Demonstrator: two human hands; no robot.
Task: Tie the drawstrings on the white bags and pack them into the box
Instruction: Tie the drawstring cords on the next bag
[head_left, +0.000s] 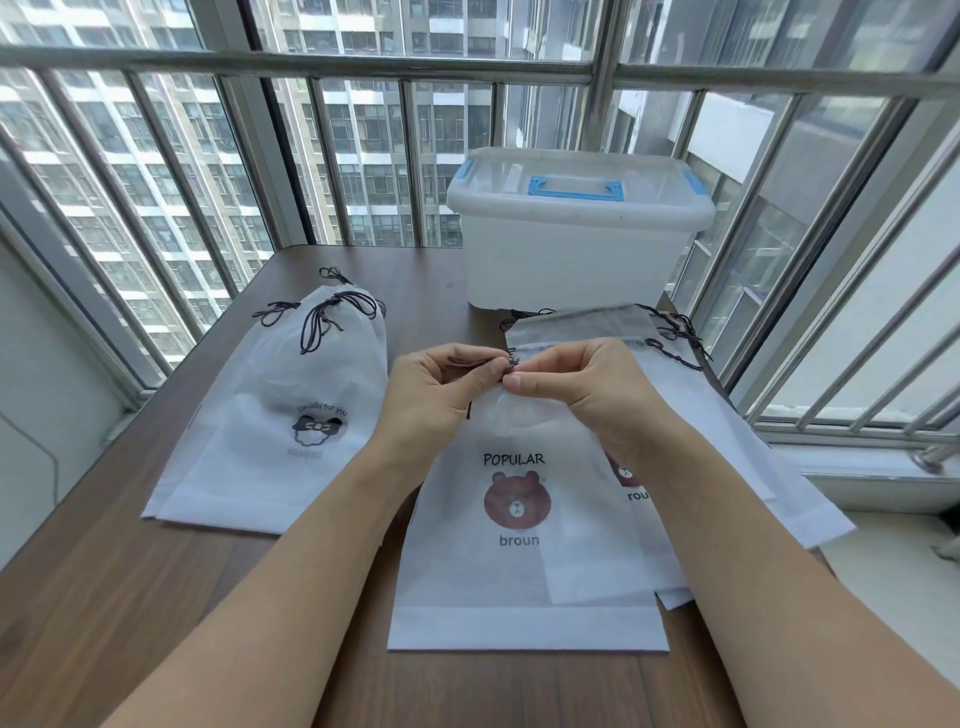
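Both hands meet at the gathered neck of the bear bag (524, 545), which lies flat on the table (130, 597) with its long axis running from 6 o'clock, at the folded bottom hem, up to 12 o'clock, where the mouth is bunched. The left hand (436, 387) pinches the dark drawstring (475, 362) from the 9 o'clock side; the right hand (571, 387) pinches it from the 3 o'clock side, fingertips nearly touching over the knot. The cord runs crosswise to the bag, so tightening would likely mean pulling the two hands apart along the 9-to-3 line.

The box (576, 228) stands at 12 o'clock beyond the hands, its lid on, slightly nearer the right hand. A pile of tied bags (270, 395) lies at 10 o'clock. More bags (727, 441), seemingly not yet cinched, lie at 2 o'clock, partly under the bear bag.
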